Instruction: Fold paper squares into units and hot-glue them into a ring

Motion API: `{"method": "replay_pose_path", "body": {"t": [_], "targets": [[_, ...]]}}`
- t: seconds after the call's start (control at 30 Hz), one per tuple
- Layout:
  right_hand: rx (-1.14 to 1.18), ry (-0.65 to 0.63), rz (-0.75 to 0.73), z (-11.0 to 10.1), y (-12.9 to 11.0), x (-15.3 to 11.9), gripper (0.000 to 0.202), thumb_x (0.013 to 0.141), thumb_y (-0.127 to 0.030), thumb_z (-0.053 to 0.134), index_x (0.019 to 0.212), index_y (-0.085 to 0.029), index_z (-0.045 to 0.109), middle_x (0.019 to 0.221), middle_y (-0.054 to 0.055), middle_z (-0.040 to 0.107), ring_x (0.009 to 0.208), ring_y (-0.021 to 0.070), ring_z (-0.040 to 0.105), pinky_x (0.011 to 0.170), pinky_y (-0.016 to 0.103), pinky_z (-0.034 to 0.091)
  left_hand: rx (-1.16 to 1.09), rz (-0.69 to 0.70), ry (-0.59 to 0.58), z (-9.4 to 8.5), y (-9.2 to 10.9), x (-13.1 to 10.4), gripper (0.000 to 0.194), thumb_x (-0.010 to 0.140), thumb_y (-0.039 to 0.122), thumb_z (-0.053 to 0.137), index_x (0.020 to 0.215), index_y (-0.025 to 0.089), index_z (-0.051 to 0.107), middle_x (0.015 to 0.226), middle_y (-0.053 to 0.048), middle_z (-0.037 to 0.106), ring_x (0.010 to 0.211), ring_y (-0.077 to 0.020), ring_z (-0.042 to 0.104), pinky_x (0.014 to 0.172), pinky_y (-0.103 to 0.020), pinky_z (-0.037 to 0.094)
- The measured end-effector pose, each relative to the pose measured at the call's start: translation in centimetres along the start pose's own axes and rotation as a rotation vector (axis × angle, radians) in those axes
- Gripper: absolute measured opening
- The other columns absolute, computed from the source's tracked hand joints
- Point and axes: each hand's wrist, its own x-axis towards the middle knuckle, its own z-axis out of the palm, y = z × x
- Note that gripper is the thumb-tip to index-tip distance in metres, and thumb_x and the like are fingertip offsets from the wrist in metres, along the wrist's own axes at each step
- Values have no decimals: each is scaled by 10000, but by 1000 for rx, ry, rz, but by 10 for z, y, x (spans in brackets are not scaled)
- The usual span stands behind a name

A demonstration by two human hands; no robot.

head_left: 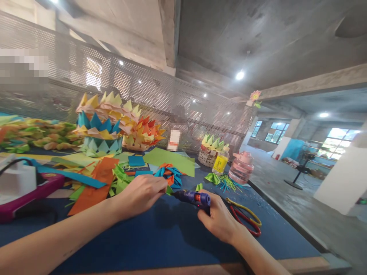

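My right hand is wrapped round the handle of a dark blue hot glue gun, whose nozzle points left. My left hand pinches a small piece of green paper, and the nozzle tip is at or very near it; I cannot tell if they touch. Just behind the nozzle lies a folded blue and orange paper piece. To the right of my right hand, scissors with red and yellow handles rest on the dark blue table.
Folded paper rings and loose paper strips crowd the left and back. A magenta object stands at left. A yellow-labelled bottle, a pink jug and paper shreds are at back right, near the table's right edge.
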Motion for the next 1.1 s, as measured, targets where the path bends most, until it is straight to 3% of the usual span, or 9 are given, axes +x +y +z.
{"method": "replay_pose_path", "body": {"t": [0.3, 0.6, 0.77, 0.9, 1.1], "targets": [[-31, -8, 45, -9, 4, -10, 145, 681, -86, 437, 720, -216, 385, 705, -24, 481, 645, 144, 470, 629, 256, 349, 17, -4, 22, 0, -2, -2, 178, 919, 142, 446, 773, 200, 530, 710, 19, 593, 656, -160, 559, 612, -262, 332], [-152, 60, 106, -35, 15, -40, 145, 746, -98, 456, 833, -209, 494, 829, 22, 569, 740, 176, 558, 688, 278, 423, 0, 4, 39, 3, -4, -3, 210, 942, 182, 407, 774, 203, 532, 696, 16, 590, 639, -161, 567, 605, -264, 338], [-430, 79, 351, -50, 10, -58, 334, 736, -88, 509, 1048, -206, 520, 1077, 72, 578, 936, 234, 588, 747, 323, 446, -5, -14, 4, 6, -5, -5, 234, 951, 206, 375, 781, 205, 536, 702, 9, 593, 648, -162, 583, 603, -263, 346], [-604, 32, 553, -60, 13, -69, 249, 806, -138, 539, 1044, -209, 525, 1098, 67, 590, 968, 235, 608, 742, 316, 445, -17, -41, -4, 12, -7, -6, 234, 948, 224, 371, 792, 208, 544, 718, 5, 603, 672, -166, 591, 620, -265, 363], [-684, 21, 683, -76, 31, -82, 205, 839, -166, 549, 1042, -194, 536, 1092, 90, 601, 1023, 264, 613, 726, 319, 442, -57, -22, 21, 14, -10, -7, 219, 932, 234, 392, 781, 217, 550, 695, 3, 610, 637, -167, 598, 607, -263, 381]]}}
